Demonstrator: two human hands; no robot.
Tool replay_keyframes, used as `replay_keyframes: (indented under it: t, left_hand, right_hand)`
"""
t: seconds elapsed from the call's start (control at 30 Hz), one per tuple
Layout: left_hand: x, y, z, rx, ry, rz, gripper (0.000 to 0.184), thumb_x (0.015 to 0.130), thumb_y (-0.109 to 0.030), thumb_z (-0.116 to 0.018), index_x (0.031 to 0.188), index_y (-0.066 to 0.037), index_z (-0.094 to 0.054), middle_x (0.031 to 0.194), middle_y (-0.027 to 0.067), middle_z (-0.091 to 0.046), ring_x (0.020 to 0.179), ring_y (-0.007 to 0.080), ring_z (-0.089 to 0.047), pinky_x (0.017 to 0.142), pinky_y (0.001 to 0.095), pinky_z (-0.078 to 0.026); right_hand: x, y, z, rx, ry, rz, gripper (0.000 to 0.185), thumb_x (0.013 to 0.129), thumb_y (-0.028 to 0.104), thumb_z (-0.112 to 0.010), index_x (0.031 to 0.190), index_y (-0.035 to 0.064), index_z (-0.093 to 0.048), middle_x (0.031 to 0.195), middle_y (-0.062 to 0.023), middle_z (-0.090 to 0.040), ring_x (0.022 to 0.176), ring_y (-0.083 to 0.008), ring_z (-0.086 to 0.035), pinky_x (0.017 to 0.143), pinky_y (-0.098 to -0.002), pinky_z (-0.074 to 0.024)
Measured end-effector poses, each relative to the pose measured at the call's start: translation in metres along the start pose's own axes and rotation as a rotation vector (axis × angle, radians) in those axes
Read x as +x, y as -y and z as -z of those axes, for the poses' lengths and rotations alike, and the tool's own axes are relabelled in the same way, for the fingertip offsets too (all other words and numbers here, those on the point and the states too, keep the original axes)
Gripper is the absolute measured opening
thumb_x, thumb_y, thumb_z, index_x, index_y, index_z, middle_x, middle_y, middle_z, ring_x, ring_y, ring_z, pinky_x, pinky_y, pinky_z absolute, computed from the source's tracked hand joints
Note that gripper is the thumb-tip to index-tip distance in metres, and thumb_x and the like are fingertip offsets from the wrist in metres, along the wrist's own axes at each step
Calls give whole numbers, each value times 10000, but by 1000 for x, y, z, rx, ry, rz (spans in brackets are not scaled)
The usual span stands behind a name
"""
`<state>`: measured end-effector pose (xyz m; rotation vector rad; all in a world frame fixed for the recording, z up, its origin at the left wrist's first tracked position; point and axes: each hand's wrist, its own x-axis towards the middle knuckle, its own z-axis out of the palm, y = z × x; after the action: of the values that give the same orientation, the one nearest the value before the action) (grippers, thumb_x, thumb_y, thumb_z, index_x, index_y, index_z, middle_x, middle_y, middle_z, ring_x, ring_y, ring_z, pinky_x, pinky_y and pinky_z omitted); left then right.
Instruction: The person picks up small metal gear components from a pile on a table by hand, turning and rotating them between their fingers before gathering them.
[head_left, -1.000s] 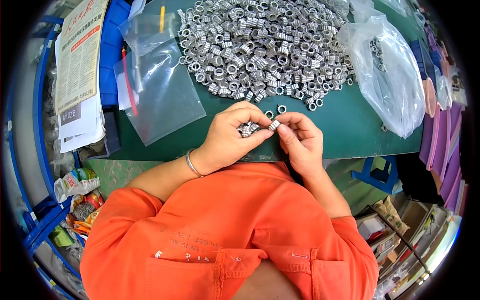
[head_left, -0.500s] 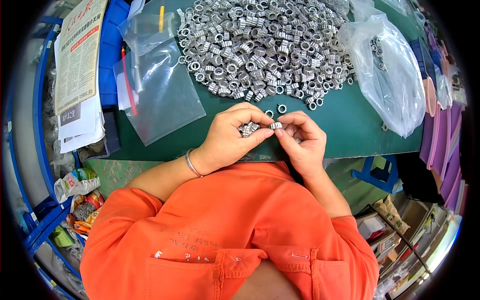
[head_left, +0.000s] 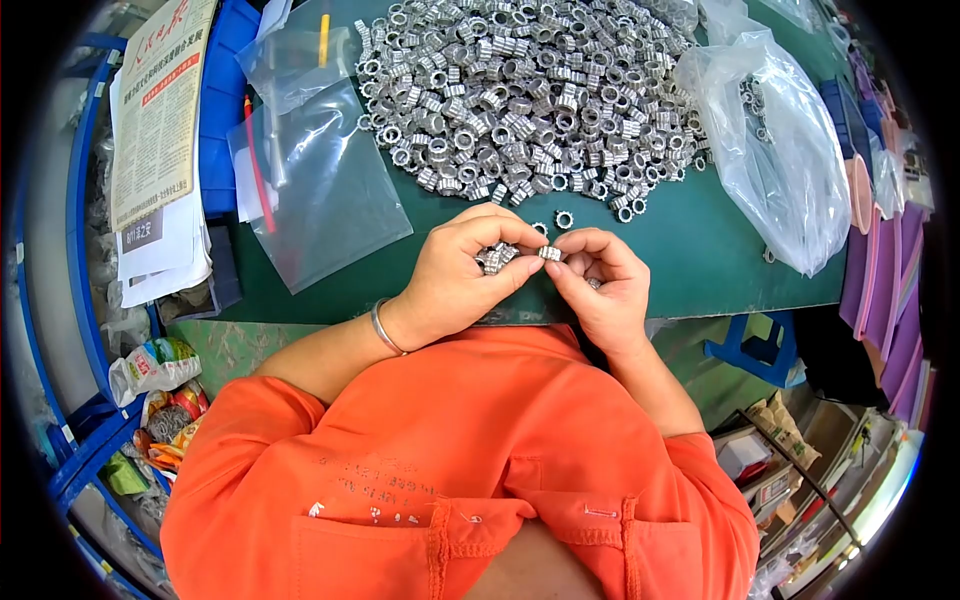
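Between the fingertips of both hands is one small ribbed metal ring [head_left: 549, 254]. My left hand [head_left: 462, 262] pinches its left side and also has several metal rings [head_left: 495, 258] tucked in its curled fingers. My right hand [head_left: 606, 282] pinches the other side with thumb and forefinger; a bit of metal [head_left: 594, 283] shows inside its curled fingers. Just beyond the fingertips, a loose ring [head_left: 564, 219] lies on the green table [head_left: 700, 250], with another partly behind my left fingers. Farther back is a large pile of metal rings [head_left: 530, 90].
A flat clear bag [head_left: 340, 200] with a red pen [head_left: 259, 170] lies at the left, beside a blue bin [head_left: 228, 100] and a newspaper [head_left: 160, 120]. A clear plastic bag [head_left: 780, 170] with rings stands at the right. A blue stool [head_left: 752, 350] is below the table.
The pinched ring has turned from tilted to nearly level between the fingertips. My right hand's fingers have shifted slightly, and metal now shows inside them. My left hand has hardly moved.
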<state>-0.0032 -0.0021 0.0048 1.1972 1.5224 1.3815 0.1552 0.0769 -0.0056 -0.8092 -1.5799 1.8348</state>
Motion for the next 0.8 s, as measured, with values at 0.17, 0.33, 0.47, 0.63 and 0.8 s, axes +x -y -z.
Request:
replay_keyframes:
  t: [0.17,0.33,0.47,0.63,0.8]
  left_hand:
    - [-1,-1,0,1,32,31,136,756,16,-671,888,-7,-647,872,64,-626,813,138,-596,744,255,-468]
    - [-2,-1,6,115,68,18,152,740,2,-679,886,-12,-644,844,61,-618,766,151,-594,701,252,-464]
    - [-1,-3,15,314,199,34,142,735,-7,-675,872,-18,-640,812,73,-603,725,183,-592,654,271,-467]
    - [2,-1,10,515,149,-80,127,739,-15,-670,855,-18,-619,793,95,-587,705,213,-594,616,300,-477]
    - [3,-3,7,360,113,-6,163,734,-9,-678,885,-20,-620,801,82,-595,725,193,-601,639,281,-475]
  right_hand:
    - [-1,-2,0,115,-26,-70,166,781,-57,-655,932,-9,-607,806,29,-573,578,24,-383,486,-136,-289]
    - [3,3,13,-266,4,38,136,782,-51,-634,908,0,-622,800,-22,-598,563,-41,-460,499,-180,-362]
    - [16,5,18,-793,-129,339,145,774,13,-644,917,32,-631,835,-99,-596,669,-237,-597,571,-326,-480]
    - [20,6,7,-976,-122,237,136,768,91,-676,893,72,-626,854,-60,-585,688,-248,-603,587,-343,-489]
    - [14,5,14,-679,-78,185,204,712,-2,-701,875,57,-593,838,-30,-580,511,-112,-472,469,-243,-396]
